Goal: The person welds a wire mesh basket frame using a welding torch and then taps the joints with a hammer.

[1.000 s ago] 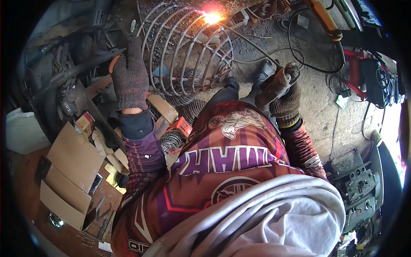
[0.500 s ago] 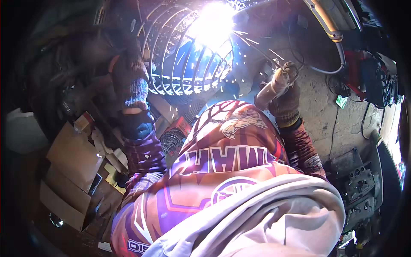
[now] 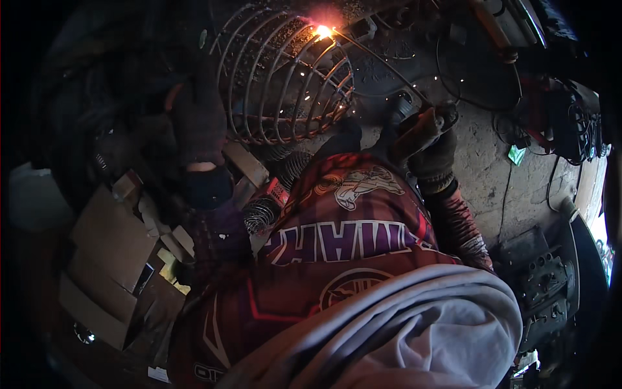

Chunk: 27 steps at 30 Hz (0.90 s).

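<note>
A round cage of bent metal bars [image 3: 300,87] lies ahead of me, with a glowing orange spot on its far rim. My right hand [image 3: 435,155], in a dark knit glove, is closed around a welding electrode holder [image 3: 416,134]. From the holder a thin welding rod [image 3: 389,68] slants up and left, its far end close to the glowing spot. My left hand [image 3: 199,126], also gloved, is beside the cage's left side in deep shadow. Its fingers are too dark to make out, and I cannot tell whether they touch the bars.
Cardboard boxes [image 3: 107,240] stand at the lower left. Coiled wire [image 3: 260,215] lies near a red box by my left forearm. A cable [image 3: 483,107] loops across the floor at the right, toward dark equipment [image 3: 547,279] along the right side.
The bright white arc has died down to a small orange glow, and the scene has darkened. Fewer sparks fly. Both hands stay in nearly the same place.
</note>
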### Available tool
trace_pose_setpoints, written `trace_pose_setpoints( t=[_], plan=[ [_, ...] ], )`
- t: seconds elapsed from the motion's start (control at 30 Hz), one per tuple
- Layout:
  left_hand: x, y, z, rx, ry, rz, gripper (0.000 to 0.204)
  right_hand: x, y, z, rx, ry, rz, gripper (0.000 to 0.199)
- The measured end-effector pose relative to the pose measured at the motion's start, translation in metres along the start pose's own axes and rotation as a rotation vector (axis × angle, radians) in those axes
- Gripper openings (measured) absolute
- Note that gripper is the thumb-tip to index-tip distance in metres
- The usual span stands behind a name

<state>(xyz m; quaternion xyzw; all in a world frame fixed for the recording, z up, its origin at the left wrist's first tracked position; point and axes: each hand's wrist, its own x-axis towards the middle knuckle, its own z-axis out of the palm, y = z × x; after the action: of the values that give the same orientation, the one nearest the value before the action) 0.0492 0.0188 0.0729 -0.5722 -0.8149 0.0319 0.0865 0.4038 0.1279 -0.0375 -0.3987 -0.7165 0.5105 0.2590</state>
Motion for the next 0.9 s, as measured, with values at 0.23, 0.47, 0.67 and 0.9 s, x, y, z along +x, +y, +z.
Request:
trace_pose_setpoints(
  t=[0.23,0.47,0.67,0.9],
  plan=[
    [0.01,0.014,-0.006,-0.75,-0.206,-0.613,0.036,0.003,-0.002,-0.002,-0.112,-0.029,-0.005,0.042],
    [0.006,0.012,-0.005,-0.52,-0.171,-0.383,0.042,0.005,-0.001,-0.001,-0.105,-0.076,-0.028,0.045],
    [-0.001,0.004,-0.005,-0.306,-0.16,-0.219,0.037,0.02,-0.035,-0.005,-0.224,-0.151,0.226,0.052],
    [-0.003,0.005,-0.003,-0.116,-0.085,-0.047,0.045,-0.007,0.017,-0.001,0.062,0.016,0.106,0.038]
  ],
)
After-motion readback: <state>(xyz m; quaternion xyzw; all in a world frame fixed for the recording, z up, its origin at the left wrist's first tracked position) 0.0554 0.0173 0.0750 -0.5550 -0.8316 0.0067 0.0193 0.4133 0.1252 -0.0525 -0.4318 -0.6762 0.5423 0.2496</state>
